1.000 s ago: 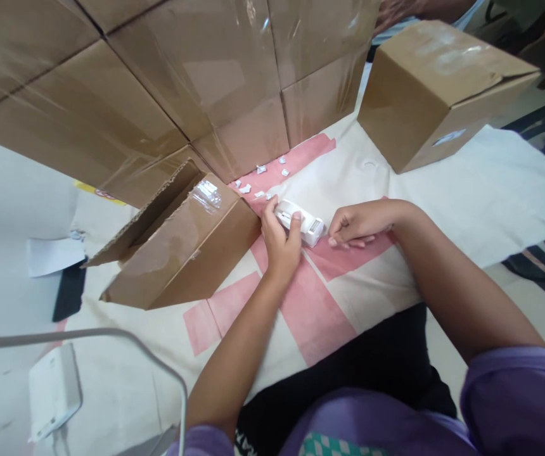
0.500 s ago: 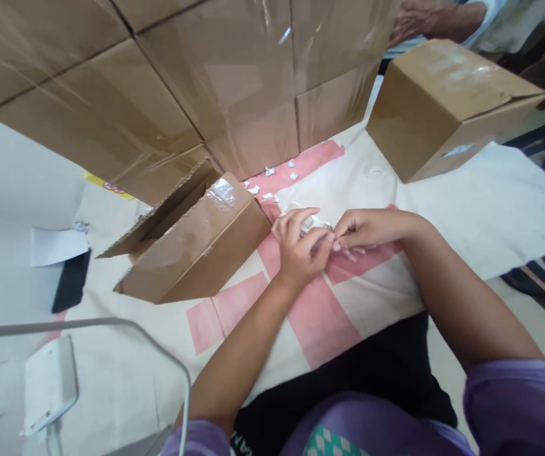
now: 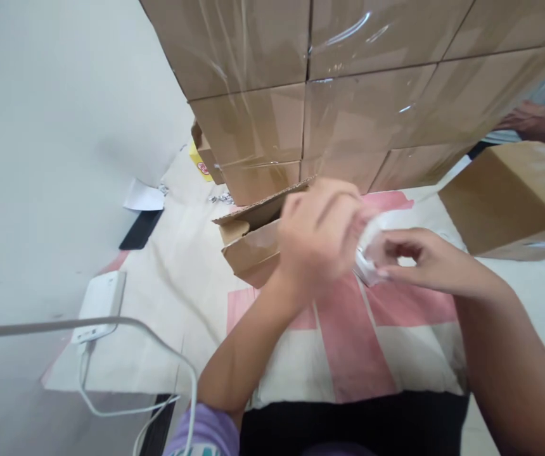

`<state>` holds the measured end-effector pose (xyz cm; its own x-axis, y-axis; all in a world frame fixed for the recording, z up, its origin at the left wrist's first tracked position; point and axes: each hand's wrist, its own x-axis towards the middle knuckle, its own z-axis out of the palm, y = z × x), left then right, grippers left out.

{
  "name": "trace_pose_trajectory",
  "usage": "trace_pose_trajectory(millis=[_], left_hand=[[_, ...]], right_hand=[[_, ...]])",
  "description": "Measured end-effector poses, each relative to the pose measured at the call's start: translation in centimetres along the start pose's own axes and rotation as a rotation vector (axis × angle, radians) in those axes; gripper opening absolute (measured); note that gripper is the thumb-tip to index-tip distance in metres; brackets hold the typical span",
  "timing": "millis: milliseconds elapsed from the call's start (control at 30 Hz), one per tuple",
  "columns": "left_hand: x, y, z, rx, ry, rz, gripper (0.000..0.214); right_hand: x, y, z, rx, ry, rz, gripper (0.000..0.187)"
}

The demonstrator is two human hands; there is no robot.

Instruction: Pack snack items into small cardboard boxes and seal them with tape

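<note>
My right hand grips a crumpled white thing, perhaps a plastic wrapper, with thumb and fingers closed on its edge. My left hand is raised just left of it, smeared by motion, so its fingers and anything in them cannot be made out. Behind and beside the left hand lies a small open cardboard box, its flap up and partly hidden by that hand. Under both hands spreads a cream cloth with pink patches.
A wall of taped cardboard boxes rises at the back. Another carton sits at right, with a person's hand behind it. On the left are a dark phone-like slab, a white paper and a white device with cables.
My view has swung left. The hands, together over small white pieces before, are now apart; the left is higher near the open box, and the right holds the white thing up.
</note>
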<state>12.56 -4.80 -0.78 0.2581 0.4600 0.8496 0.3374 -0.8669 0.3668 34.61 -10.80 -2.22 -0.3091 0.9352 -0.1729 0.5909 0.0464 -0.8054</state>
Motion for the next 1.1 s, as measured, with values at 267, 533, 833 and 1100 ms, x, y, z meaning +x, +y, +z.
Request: trace_pose_trajectory(millis=[267, 533, 833, 1100], left_hand=[[2.4, -4.6, -7.2, 0.044, -0.152, -0.346, 0.038], [1.4, -8.6, -7.4, 0.092, -0.466, -0.493, 0.033], [1.0, -10.0, -7.2, 0.180, -0.565, -0.560, 0.031], [0.3, -10.7, -7.2, 0.195, -0.559, -0.640, 0.050]], right_hand=[[9.8, -5.5, 2.3, -0.604, 0.340, -0.509, 0.081], [11.6, -4.0, 4.2, -0.577, 0.278, -0.538, 0.063], [11.4, -4.4, 4.2, -0.586, 0.265, -0.490, 0.060], [11.4, -4.3, 4.1, -0.547, 0.252, -0.487, 0.057]])
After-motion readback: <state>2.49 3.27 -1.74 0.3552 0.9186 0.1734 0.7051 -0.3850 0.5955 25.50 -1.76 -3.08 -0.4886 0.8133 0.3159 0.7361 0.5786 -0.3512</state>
